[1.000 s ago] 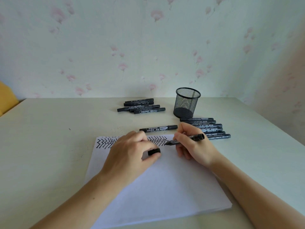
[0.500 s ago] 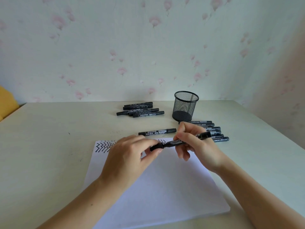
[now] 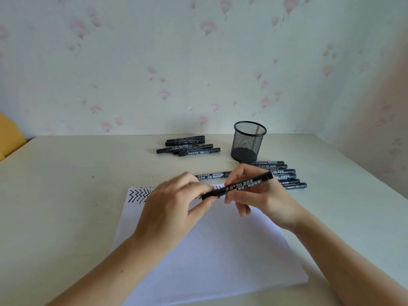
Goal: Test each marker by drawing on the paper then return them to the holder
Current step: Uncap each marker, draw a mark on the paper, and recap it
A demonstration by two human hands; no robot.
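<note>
**Marker held in both hands over the paper**

Here, in the head view, both hands meet above the far part of a white sheet of paper (image 3: 205, 250) that lies near the front edge of the desk (image 3: 66, 195). The right hand (image 3: 258, 195) grips a black marker (image 3: 240, 185) by its barrel, thumb and fingers curled round it, so that the marker tilts with its rear end raised toward the far right. The left hand (image 3: 174, 204) pinches the marker's near end, the cap end, between thumb and fingertips; whether the cap is fully seated cannot be told. A band of black zigzag lines (image 3: 139, 194) runs along the paper's far edge, partly hidden behind the hands.

Just beyond the paper's far edge one single marker (image 3: 212, 175) lies on the desk, its right end behind the right hand. A row of black markers (image 3: 287, 175) lies side by side to the right of it, just in front of the black mesh pen holder (image 3: 248, 141), which stands upright toward the desk's far edge. Another cluster of markers (image 3: 187, 146) lies to the left of the holder, near the far edge. A yellow object (image 3: 10, 138) shows past the desk's far left corner, before floral wallpaper (image 3: 198, 62).
</note>
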